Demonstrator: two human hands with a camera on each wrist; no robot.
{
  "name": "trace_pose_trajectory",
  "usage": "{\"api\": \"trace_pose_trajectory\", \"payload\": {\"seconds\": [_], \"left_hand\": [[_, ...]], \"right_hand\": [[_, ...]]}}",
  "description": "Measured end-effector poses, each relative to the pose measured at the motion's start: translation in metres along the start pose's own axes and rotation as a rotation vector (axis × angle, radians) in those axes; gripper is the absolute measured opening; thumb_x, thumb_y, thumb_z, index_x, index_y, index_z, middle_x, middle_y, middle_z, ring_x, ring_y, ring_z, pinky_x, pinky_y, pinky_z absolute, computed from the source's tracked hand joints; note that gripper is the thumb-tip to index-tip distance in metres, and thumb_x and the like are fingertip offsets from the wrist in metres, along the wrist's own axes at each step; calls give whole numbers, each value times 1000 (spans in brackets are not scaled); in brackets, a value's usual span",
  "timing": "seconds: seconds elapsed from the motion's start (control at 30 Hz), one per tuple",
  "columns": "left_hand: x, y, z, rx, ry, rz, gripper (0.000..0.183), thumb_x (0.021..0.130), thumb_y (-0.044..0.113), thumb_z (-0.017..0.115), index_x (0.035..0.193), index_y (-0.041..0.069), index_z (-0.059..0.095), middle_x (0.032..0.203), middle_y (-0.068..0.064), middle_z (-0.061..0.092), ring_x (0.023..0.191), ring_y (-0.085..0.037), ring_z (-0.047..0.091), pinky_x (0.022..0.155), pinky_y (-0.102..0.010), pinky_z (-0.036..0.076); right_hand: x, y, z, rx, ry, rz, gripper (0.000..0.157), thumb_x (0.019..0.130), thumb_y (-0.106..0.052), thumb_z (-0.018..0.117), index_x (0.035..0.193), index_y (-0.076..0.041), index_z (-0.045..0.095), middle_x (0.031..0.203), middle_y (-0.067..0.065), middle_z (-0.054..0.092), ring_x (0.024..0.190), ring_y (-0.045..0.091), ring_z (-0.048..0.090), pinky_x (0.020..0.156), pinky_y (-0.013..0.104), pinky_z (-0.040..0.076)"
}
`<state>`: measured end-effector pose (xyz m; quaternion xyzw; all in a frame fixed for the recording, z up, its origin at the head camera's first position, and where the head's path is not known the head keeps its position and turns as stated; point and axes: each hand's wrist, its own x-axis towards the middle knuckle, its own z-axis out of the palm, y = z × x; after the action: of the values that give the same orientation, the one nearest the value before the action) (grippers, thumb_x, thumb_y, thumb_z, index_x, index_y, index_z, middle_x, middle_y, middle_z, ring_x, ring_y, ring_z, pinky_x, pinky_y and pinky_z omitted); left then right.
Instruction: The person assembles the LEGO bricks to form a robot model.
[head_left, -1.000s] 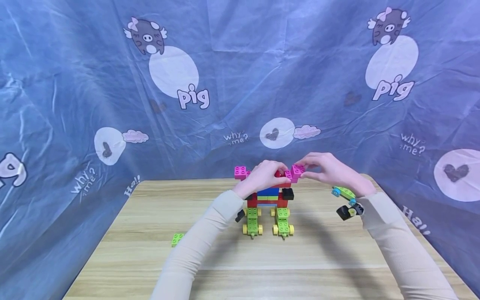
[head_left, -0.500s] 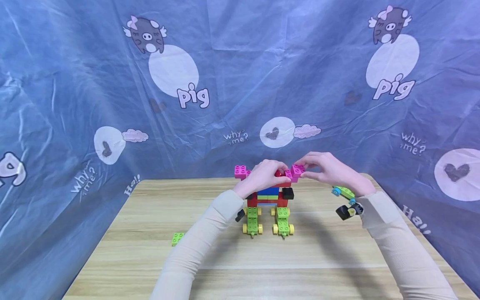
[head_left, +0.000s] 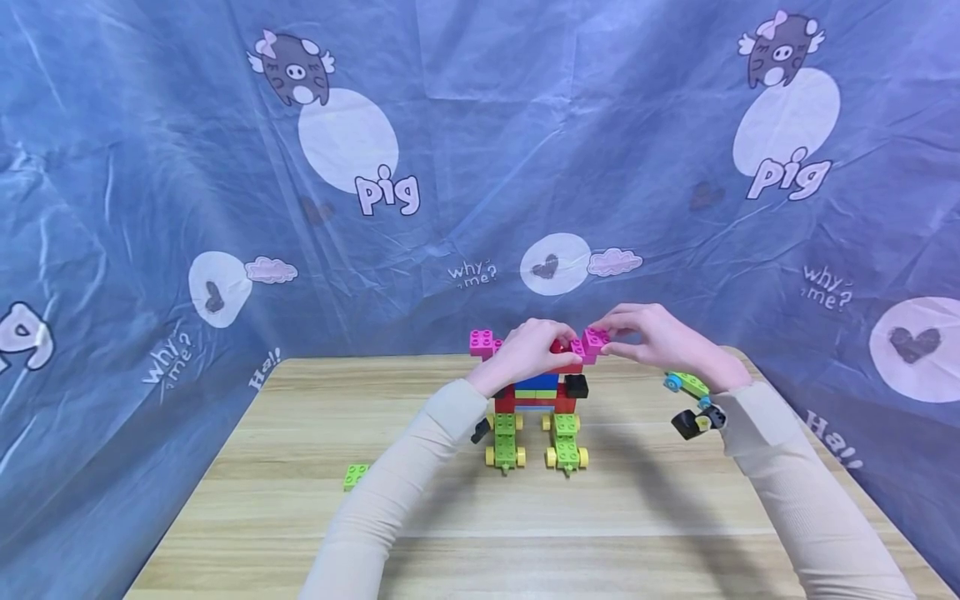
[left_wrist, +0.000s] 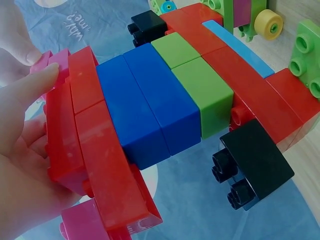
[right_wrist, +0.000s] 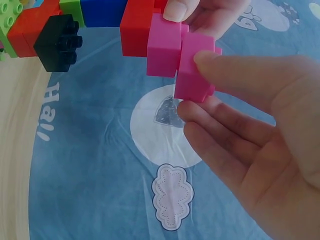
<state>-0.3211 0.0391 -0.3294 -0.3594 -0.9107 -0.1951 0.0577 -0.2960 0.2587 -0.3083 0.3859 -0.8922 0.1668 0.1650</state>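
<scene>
A figure built of toy building bricks stands upright at the middle of the table, on green wheeled bases (head_left: pixel 505 450) with yellow wheels. Its body stacks red, green and blue bricks (left_wrist: pixel 150 95), with black bricks (left_wrist: pixel 257 162) at the sides. My left hand (head_left: pixel 528 348) grips the red bricks (left_wrist: pixel 65 135) at the top, its thumb by the pink bricks. At the upper right, my right hand (head_left: pixel 652 333) pinches the outer pink brick (right_wrist: pixel 192 75) between thumb and fingers. That brick sits against another pink brick (right_wrist: pixel 162 55). More pink bricks (head_left: pixel 481 342) stick out on the left.
A green brick (head_left: pixel 356 477) lies at the left, partly behind my left sleeve. Near my right wrist are a green piece with blue wheels (head_left: pixel 688 384) and a black piece (head_left: pixel 686 424). A blue printed cloth (head_left: pixel 420 250) hangs behind the wooden table (head_left: pixel 300 417).
</scene>
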Motion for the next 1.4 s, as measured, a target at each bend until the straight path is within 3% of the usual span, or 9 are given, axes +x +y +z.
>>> {"api": "trace_pose_trajectory", "payload": {"seconds": [0.13,0.37,1.1,1.4], "left_hand": [[0,-1,0,5,6,-5,37,84,41,66,113,17,66,103,3,71,93,-12,66,76,-18,54],[-1,-1,0,26,9,2,38,85,43,65,113,18,66,101,5,71,91,-8,65,75,-17,54],[-1,-2,1,23,26,5,37,84,44,65,112,19,67,101,5,71,90,-6,65,73,-17,53],[-2,-2,0,24,25,9,37,84,44,65,111,19,67,101,5,71,90,-7,65,72,-17,53]], "right_hand": [[1,-1,0,-9,15,-30,31,77,-9,75,108,-7,69,94,2,69,82,16,65,70,32,57],[1,-3,2,-52,32,-75,30,78,-10,74,107,-5,70,93,5,68,77,12,63,65,25,55],[0,-2,6,-89,70,-96,32,75,-14,77,105,-6,69,92,1,67,77,8,61,66,26,56],[-1,-5,5,-102,54,-64,32,75,-15,78,105,-8,69,92,-1,66,76,6,61,66,24,56]]}}
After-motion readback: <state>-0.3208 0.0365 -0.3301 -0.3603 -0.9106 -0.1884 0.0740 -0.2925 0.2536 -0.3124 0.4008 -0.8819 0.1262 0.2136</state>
